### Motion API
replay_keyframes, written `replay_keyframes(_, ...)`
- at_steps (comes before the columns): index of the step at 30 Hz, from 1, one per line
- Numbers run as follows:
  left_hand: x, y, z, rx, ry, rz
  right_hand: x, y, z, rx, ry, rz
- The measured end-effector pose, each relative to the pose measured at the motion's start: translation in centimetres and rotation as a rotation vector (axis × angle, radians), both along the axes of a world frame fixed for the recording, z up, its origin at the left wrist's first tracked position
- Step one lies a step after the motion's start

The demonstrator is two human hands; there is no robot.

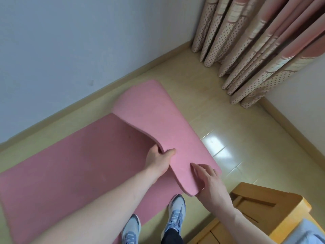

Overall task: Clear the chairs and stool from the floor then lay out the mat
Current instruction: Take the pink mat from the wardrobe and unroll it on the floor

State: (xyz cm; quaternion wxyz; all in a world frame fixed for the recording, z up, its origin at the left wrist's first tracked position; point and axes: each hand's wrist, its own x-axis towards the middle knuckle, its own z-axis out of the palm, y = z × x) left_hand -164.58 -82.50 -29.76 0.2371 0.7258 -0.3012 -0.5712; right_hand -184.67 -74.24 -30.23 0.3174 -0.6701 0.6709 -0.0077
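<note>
The mat (73,166), pink and thick, lies partly spread on the pale tiled floor (237,138) beside the grey wall (70,41). Its left part is flat along the skirting; its right end is lifted and folded back over itself, curving up toward the corner and showing its lighter underside.

The left hand (159,160) grips the inner edge of the raised flap, thumb on top of the foam and the other fingers curled under it. The right hand (209,184) holds the near corner of the same flap: its fingers lie fairly straight on the upper face and the thumb appears to be tucked beneath the edge, so the corner is pinched between them.

Two grey-blue shoes (174,215) stand on the near border of the mat, toes pointing at the wall.

A wooden piece of furniture (267,205), yellowish, stands at the lower right, close to the right forearm and just off the mat. Dotted pink and cream curtains (255,50) hang to the floor in the far right corner, well apart from the mat.
</note>
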Motion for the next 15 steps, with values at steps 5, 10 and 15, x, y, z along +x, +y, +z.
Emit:
replay_keyframes(5,-3.6,-3.9,1.0,-0.017,-0.006,-0.228,-5.9,-2.9,0.5,-0.004,-0.120,-0.332)
replay_keyframes(10,-6.6,-7.1,0.9,0.005,-0.013,-0.248,-11.8,-7.1,1.0,0.035,-0.146,-0.545)
replay_keyframes(15,-6.3,-8.7,-1.0,0.068,-0.166,-0.328,-16.2,-9.9,-1.2,0.116,-0.143,-0.741)
